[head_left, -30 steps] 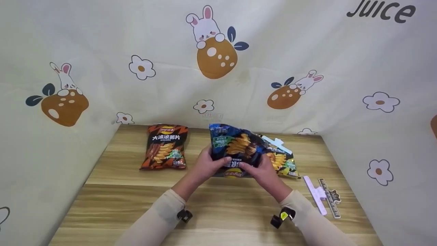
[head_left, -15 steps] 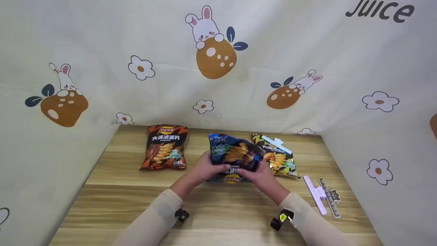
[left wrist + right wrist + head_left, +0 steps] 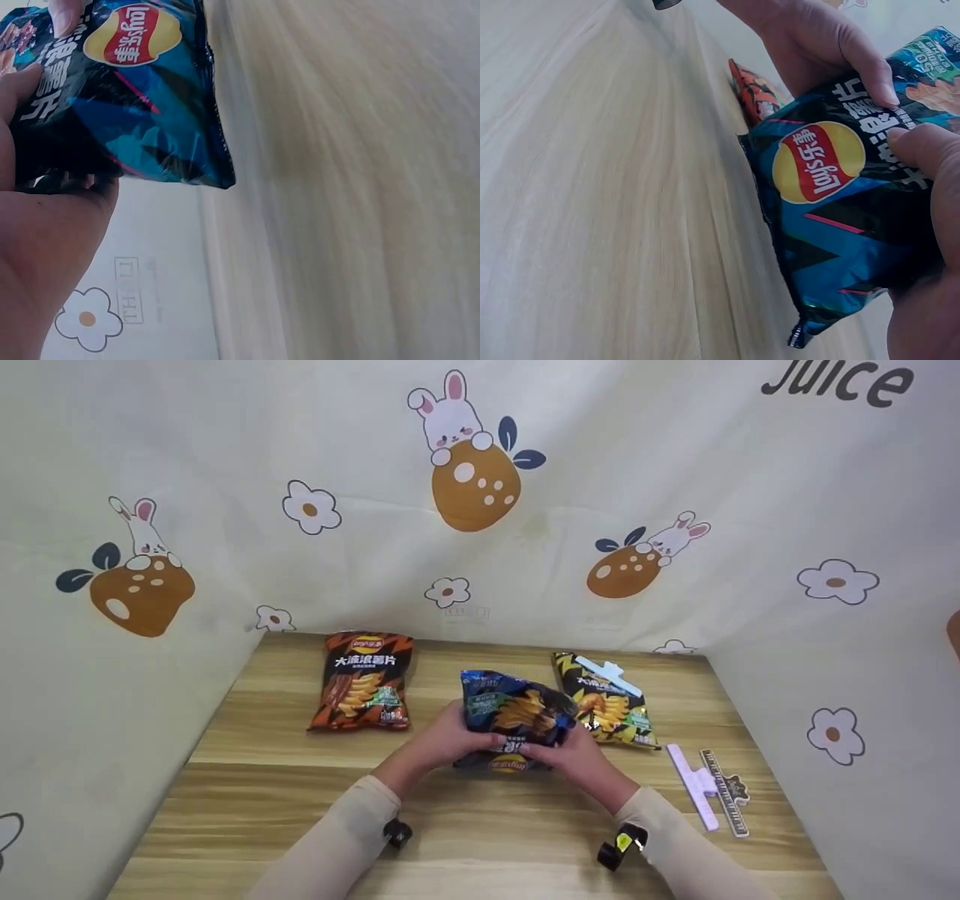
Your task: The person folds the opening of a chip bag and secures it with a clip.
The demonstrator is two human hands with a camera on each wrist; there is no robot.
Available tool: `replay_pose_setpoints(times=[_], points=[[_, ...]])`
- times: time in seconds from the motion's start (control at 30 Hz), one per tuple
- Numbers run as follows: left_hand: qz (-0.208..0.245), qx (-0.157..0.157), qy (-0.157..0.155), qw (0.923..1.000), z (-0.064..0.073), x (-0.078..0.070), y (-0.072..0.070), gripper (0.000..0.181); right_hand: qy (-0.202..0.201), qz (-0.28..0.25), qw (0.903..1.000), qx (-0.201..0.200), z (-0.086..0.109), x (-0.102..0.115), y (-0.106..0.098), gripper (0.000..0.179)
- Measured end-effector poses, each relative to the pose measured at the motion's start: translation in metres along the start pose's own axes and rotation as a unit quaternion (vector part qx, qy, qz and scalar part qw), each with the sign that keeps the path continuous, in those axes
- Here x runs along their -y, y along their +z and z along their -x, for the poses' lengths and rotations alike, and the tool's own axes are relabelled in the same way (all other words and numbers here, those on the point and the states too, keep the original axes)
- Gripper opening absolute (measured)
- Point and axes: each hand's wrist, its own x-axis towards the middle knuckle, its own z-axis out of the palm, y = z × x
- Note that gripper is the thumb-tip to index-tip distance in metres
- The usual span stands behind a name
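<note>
Both hands hold a blue and black Lay's chip bag [image 3: 525, 712] in the middle of the table, its logo end turned toward the person. The left hand [image 3: 457, 735] grips the bag's left side, thumb on the printed front. On the other side the right hand [image 3: 574, 750] grips it the same way, the two thumbs almost meeting. The fingers behind the bag are largely hidden. In the left wrist view the logo end of the blue bag [image 3: 150, 97] hangs past the hand. The right wrist view shows the blue bag [image 3: 832, 217] raised off the wooden surface.
An orange and black chip bag [image 3: 364, 682] lies at the back left. At the back right lies a yellow and black chip bag [image 3: 611, 709] with a light blue clip [image 3: 609, 675] across its top. A lilac clip [image 3: 695, 787] and a dark patterned clip [image 3: 727, 793] lie at the right.
The hands have brought the blue chip bag lower and nearer the person, tilting it. The yellow chip bag behind it now shows more fully.
</note>
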Motion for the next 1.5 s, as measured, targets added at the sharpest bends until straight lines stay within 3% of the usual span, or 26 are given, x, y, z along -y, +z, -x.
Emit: replay_pose_setpoints(times=[0.3,0.6,0.77,1.07,1.37,1.5], points=[[-0.028,0.013,-0.009,0.9995,0.003,0.004,0.000,0.081,0.011,-0.005,0.9999,0.001,0.003,-0.003,-0.003,0.077],[0.007,0.004,-0.024,0.9997,0.004,0.005,0.002,0.077,0.010,-0.007,0.9998,-0.019,0.007,-0.004,-0.009,0.072],[0.000,0.001,-0.029,0.9996,0.005,0.003,0.002,0.079,0.014,-0.009,0.9989,-0.043,0.010,0.001,-0.015,0.064],[-0.008,0.003,-0.039,0.9992,0.005,0.002,0.001,0.079,-0.049,0.021,0.9948,-0.086,0.013,0.009,-0.024,0.033],[-0.024,0.003,-0.032,0.9992,0.006,0.002,0.001,0.077,-0.108,0.022,0.9881,-0.108,0.013,0.009,-0.030,0.018],[-0.009,0.006,-0.034,0.9994,0.005,0.003,0.002,0.076,-0.127,0.024,0.9848,-0.116,0.012,0.010,-0.030,0.011]])
